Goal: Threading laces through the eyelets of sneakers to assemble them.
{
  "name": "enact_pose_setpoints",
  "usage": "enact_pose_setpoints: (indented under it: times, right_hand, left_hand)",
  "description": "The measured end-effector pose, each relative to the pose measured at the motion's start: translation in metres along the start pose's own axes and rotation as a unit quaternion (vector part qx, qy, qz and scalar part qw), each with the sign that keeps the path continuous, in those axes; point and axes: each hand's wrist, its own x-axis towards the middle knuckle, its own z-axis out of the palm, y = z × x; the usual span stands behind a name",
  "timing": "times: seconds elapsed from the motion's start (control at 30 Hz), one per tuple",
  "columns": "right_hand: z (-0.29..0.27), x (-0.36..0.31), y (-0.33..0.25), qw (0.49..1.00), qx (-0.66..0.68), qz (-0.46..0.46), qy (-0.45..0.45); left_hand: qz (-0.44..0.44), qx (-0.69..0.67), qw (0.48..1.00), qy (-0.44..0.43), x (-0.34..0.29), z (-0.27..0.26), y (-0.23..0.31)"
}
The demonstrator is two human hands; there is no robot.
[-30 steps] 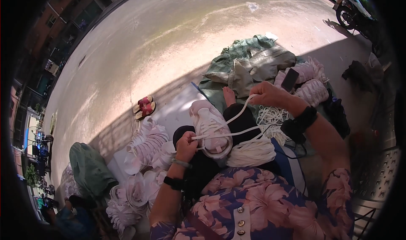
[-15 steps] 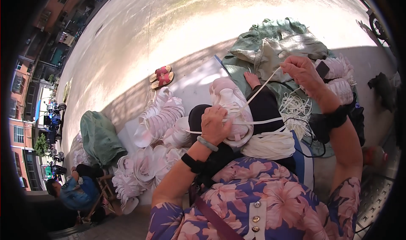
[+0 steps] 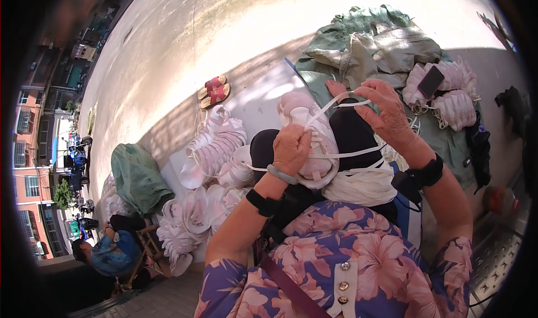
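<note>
A pale pink-white sneaker (image 3: 323, 144) rests on my lap, toe pointing away from me. My left hand (image 3: 291, 149) is closed over its left side, pinching a flat white shoelace (image 3: 324, 112) at the eyelets. From there the lace runs up to my right hand (image 3: 385, 112), whose curved fingers hold a loop of it beyond the shoe's right side. Another length of lace crosses the shoe and stretches toward both sides. A thick bundle of white laces (image 3: 361, 184) lies on my right thigh, close to the heel.
Stacked pale shoe pieces (image 3: 216, 150) lie to my left beside a green sack (image 3: 137, 175). Red sandals (image 3: 214, 92) sit ahead. On the right are green sacking (image 3: 358, 29), bundled shoe pieces (image 3: 453, 109) and a phone (image 3: 431, 82). A person in blue (image 3: 115, 253) sits at lower left.
My right hand has come down and closer to the shoe, so the taut lace now bends into a loop. My left hand has shifted slightly up and right. The view has shifted a little.
</note>
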Motion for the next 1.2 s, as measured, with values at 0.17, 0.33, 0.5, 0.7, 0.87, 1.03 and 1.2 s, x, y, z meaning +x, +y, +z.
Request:
enact_pose_setpoints:
  times: [0.17, 0.33, 0.5, 0.7, 0.87, 1.03, 1.2]
  right_hand:
    - [0.043, -0.050, -0.034, 0.982, -0.013, -0.105, -0.159]
    - [0.060, -0.065, -0.037, 0.973, -0.070, -0.114, -0.191]
    - [0.066, -0.064, -0.045, 0.958, -0.156, -0.120, -0.211]
    - [0.078, -0.073, -0.040, 0.956, -0.184, -0.114, -0.200]
    - [0.079, -0.064, -0.036, 0.955, -0.189, -0.137, -0.185]
    - [0.078, -0.051, -0.027, 0.957, -0.161, -0.184, -0.159]
    - [0.077, -0.042, -0.032, 0.951, -0.126, -0.213, -0.187]
  left_hand:
    - [-0.064, -0.115, 0.991, 0.007, -0.004, 0.001, -0.013]
    - [-0.040, -0.082, 0.996, 0.006, -0.006, 0.000, -0.015]
    - [-0.045, -0.071, 0.996, 0.002, -0.003, 0.000, -0.015]
    - [-0.074, -0.097, 0.992, 0.009, -0.005, 0.003, -0.020]
    - [-0.101, -0.118, 0.988, -0.004, -0.004, 0.002, -0.022]
    - [-0.216, -0.176, 0.958, -0.075, 0.009, -0.005, -0.010]
    - [-0.241, -0.316, 0.907, -0.139, 0.013, -0.005, -0.026]
